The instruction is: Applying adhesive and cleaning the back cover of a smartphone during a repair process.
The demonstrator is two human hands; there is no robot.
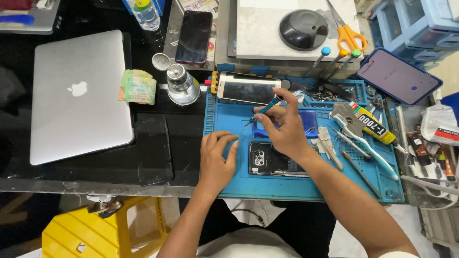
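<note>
My right hand (pixel 282 126) pinches a slim blue screwdriver (pixel 264 109), tip pointing down-left over the blue repair mat (pixel 224 119). Under that hand lie a blue phone cover (pixel 313 122) and a black opened phone (pixel 267 160) with its camera module showing. My left hand (pixel 216 160) rests flat on the mat, fingers spread, touching the left edge of the black phone. A white-framed phone (pixel 248 88) lies across the mat's top edge.
A closed silver laptop (pixel 79 95) sits at the left, a dark glass panel (pixel 153 150) beside it. A metal pump bottle (pixel 181 83), folded banknotes (pixel 138 87), a glue tube (pixel 373 125), tweezers, a toothbrush (pixel 366 141), orange scissors (pixel 349 33) and another phone (pixel 399 76) surround the mat.
</note>
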